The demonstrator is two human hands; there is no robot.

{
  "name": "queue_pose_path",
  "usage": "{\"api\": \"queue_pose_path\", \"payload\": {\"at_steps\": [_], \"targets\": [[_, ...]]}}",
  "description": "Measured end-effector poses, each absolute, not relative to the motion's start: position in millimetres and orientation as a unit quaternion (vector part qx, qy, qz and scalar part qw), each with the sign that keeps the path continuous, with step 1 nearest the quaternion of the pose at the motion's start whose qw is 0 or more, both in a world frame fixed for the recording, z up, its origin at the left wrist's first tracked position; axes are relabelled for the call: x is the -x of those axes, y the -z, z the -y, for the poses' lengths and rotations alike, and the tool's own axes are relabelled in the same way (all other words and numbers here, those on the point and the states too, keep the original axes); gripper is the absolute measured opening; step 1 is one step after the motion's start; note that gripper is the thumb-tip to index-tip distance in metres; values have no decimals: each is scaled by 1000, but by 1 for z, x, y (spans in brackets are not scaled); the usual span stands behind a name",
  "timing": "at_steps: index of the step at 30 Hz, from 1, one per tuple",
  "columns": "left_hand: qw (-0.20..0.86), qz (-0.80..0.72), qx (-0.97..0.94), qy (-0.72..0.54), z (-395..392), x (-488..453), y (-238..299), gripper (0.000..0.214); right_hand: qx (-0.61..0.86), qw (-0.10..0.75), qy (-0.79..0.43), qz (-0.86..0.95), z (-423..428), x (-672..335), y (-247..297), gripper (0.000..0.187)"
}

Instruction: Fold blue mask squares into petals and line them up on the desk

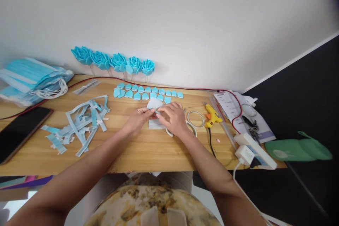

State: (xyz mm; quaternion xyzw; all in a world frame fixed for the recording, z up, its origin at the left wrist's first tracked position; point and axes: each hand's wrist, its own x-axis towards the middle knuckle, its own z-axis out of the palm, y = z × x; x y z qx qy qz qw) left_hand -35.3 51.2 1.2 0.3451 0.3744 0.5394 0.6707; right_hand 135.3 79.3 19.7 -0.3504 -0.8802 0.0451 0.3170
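Observation:
Between my two hands is a pale blue fabric piece (pixel 154 103), held up over the middle of the table. My left hand (pixel 140 118) pinches its lower left edge between thumb and finger. My right hand (pixel 173 116) grips the lower right edge with curled fingers. Under the hands lies a flat whitish-blue fabric piece (pixel 156 124), partly covered by them. Just beyond, two rows of small folded blue petals (pixel 145 96) lie on the wood. Tape rolls (pixel 196 119) rest close to my right hand, one of them partly hidden by it.
Blue fabric flowers (pixel 118 62) on sticks lean on the wall. Left are cut strips (pixel 79 125), face masks (pixel 34 76) and a phone (pixel 22 130). Right are a yellow glue gun (pixel 212 116), a power strip (pixel 255 152), papers (pixel 261 127) and a green pouch (pixel 296 149). A red-black wire (pixel 169 87) runs behind.

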Motion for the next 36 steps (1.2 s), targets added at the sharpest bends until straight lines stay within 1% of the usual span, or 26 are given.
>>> {"api": "queue_pose_path", "payload": {"at_steps": [17, 28, 30, 32, 34, 36], "targets": [[667, -376, -362, -531, -51, 36, 4, 21, 363, 316, -51, 875, -81, -135, -17, 8], [674, -377, -333, -541, -51, 34, 3, 21, 354, 328, -88, 871, -80, -134, -17, 10], [673, -380, -322, -547, -52, 35, 2, 22, 367, 352, -114, 854, -79, -135, -19, 11], [670, -388, -315, -549, -52, 35, 0, 24, 394, 399, -165, 811, -80, -137, -21, 13], [665, -394, -316, -550, -52, 35, -2, 25, 414, 443, -252, 754, -81, -138, -22, 21], [660, -400, -323, -548, -52, 36, -2, 26, 415, 447, -366, 703, -83, -139, -22, 31]]}}
